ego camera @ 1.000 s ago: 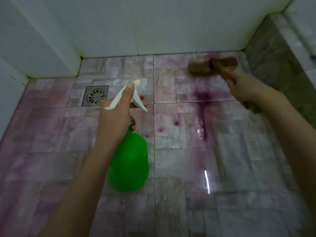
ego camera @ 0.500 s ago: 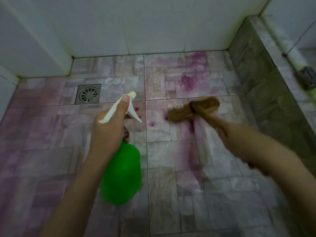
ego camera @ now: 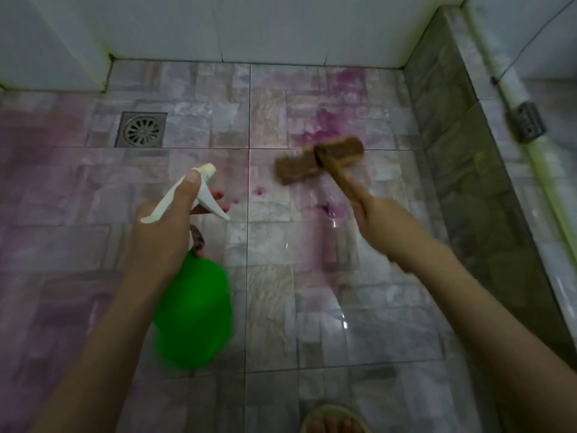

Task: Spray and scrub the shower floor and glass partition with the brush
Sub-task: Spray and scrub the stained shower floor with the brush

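Left hand [ego camera: 162, 235] grips the green spray bottle [ego camera: 193, 314] above the shower floor [ego camera: 78, 189]; right hand [ego camera: 384, 226] holds the brush [ego camera: 318, 159] by its handle, bristles seemingly touching the floor beside a purple stain [ego camera: 326, 125]

The shower floor [ego camera: 281, 307] is tiled in a marbled patchwork of pale grey, cream and dusty pink blocks, crossed by thin dark grout lines. Magenta-purple stains [ego camera: 324, 123] blotch it toward the far right corner. There are small purple dots [ego camera: 258, 191] near the middle and a fainter pink wash along the left edge. The spray bottle [ego camera: 193, 314] has a bright green body and a white trigger head. The brush [ego camera: 318, 159] is brown, handle and block alike, with a dark band where they meet. The drain [ego camera: 141, 130] is dull grey metal with a spoked radial pattern. The walls [ego camera: 249, 26] are plain white. The curb [ego camera: 452, 135] along the right edge is mottled grey-green.
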### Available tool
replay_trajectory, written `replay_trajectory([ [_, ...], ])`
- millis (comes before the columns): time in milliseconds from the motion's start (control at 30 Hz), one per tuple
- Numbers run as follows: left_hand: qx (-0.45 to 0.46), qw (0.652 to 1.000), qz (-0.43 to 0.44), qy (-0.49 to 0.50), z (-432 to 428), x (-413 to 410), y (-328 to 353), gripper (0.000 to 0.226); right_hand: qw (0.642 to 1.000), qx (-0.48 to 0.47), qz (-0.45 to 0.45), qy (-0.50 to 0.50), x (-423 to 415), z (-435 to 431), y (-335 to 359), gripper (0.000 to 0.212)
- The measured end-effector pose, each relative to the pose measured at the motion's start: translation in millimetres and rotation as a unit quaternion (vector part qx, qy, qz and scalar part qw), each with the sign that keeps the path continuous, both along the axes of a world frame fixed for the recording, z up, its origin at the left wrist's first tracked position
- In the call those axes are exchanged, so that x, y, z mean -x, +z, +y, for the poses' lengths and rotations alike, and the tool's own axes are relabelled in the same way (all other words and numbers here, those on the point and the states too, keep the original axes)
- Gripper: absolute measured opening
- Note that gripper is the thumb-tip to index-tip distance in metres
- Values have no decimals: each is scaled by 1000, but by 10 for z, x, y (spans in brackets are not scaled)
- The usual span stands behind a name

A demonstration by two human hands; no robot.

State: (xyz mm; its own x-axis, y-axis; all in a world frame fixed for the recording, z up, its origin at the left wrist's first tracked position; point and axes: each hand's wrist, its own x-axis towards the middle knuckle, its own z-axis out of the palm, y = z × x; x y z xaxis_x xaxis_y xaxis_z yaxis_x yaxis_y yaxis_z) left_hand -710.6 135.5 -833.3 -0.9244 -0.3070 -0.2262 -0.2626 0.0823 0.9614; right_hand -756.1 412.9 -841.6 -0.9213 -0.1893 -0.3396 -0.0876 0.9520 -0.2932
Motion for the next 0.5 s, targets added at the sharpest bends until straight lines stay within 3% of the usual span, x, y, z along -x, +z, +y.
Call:
replay_trajectory([
  [100,-14,1000,-1,16,5,-116,-25,40,1000,15,-17,-4,214,16,111,55],
  [167,-25,1000,1,17,-19,-183,6,45,998,3,-67,-4,-157,34,334,60],
  [233,-13,999,2,29,-41,-215,60,35,994,-2,-109,2,-546,-97,449,66],
  [300,12,999,-15,36,-76,-245,86,22,996,28,-68,51,-462,-327,254,67],
  [400,25,999,-19,44,-98,-297,86,28,997,29,25,72,135,-705,-107,58],
  [500,17,998,6,67,-185,-366,93,27,995,0,-24,97,133,-655,69,57],
])
